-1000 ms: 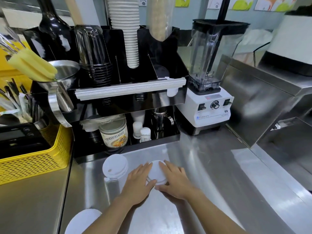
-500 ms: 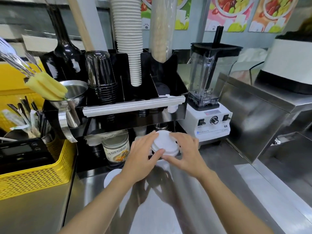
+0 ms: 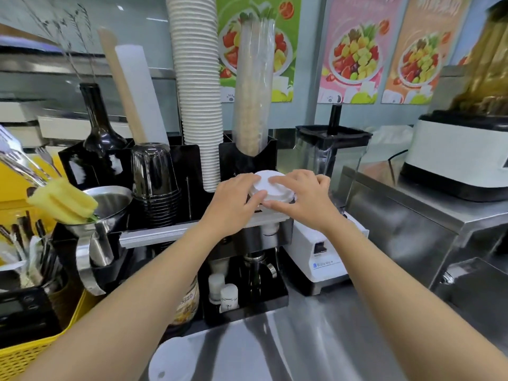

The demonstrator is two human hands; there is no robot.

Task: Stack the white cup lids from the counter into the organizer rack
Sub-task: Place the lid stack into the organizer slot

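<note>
Head camera looks forward-down, close over the counter (image 3: 343, 339).

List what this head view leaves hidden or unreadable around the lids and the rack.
- Head view: the rack slot under the held stack of lids is hidden by the left hand and right hand.
- Head view: the lid on the counter is cut off by the bottom edge.
- Head view: the jar label in the organizer rack is mostly covered by the left forearm.
- Head view: the blender's brand text is too small to read.

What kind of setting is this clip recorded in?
Most likely a drink or juice shop's prep counter: tall stacks of paper cups in a black organizer rack, a blender, and fruit posters on the wall.
</note>
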